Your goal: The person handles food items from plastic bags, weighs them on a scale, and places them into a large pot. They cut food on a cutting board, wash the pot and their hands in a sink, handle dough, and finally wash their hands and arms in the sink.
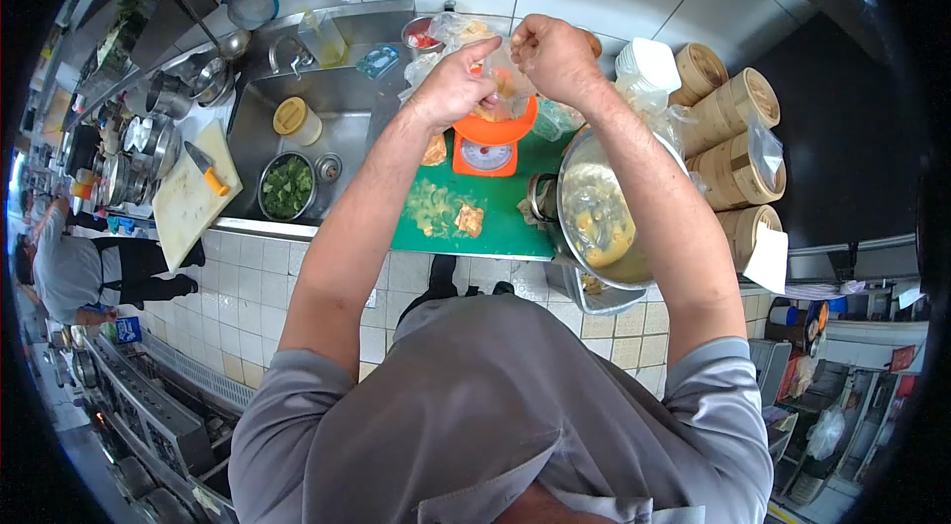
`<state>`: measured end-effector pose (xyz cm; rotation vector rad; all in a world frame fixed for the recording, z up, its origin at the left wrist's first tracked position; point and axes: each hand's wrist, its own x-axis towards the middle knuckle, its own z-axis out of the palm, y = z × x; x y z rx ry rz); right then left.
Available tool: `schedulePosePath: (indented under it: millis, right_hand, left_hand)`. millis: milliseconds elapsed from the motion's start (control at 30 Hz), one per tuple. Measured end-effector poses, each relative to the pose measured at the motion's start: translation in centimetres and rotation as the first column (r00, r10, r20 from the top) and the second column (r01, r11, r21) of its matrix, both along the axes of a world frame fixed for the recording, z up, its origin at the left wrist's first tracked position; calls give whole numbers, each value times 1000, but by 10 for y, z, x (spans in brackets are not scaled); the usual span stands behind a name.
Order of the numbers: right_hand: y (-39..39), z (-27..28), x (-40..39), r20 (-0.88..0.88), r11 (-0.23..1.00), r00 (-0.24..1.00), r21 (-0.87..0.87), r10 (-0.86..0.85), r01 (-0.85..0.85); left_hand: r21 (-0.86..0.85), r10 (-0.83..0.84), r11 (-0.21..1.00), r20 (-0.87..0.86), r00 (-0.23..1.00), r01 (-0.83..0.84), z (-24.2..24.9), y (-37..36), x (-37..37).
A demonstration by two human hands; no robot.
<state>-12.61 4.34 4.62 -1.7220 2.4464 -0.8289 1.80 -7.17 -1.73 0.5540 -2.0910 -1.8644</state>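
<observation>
A clear plastic bag (507,81) with orange-yellow pieces in it hangs between my hands, over the orange pan (495,131) of a kitchen scale (485,159). My left hand (459,86) is closed at the bag's left side, its thumb pointing out to the right. On the other side my right hand (557,53) pinches the bag's upper edge; its fingertips are partly hidden. Below the scale, a chunk of orange-brown food (470,220) and pale yellow scraps (433,207) lie on the green cutting board (515,239).
At right stands a large metal pot (597,217) with wet yellow contents, beside bamboo steamers (733,118) and stacked white containers (648,65). The sink (342,123) at left holds a bowl of greens (287,185). A knife (206,168) lies on a white board (198,207). Another person (69,266) stands far left.
</observation>
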Motion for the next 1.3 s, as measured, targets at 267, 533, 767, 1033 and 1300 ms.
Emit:
schedulePosePath:
  millis: [267,533,767,1033,1300]
  right_hand:
    - [50,-2,-10,502,922,861,-366,81,126]
    - [243,-129,-31,444,912,811,39,-381,407]
    - [272,-135,10,427,907,809,69,-404,416]
    - [272,-128,25,303,853,804,69,-511,517]
    - [272,-128,37,242,774,753,-13,-612,633]
  left_hand:
    - [54,-79,995,-129,989,87,0,5,24]
    - [-791,123,605,-16,992,-88,-62,33,11]
    - [360,384,884,-200,901,-297,-43,-49,-125]
    - [168,113,979,23,993,-116,-93,-105,-212]
    - [-924,579,220,382,720,313,-123,-211,-143]
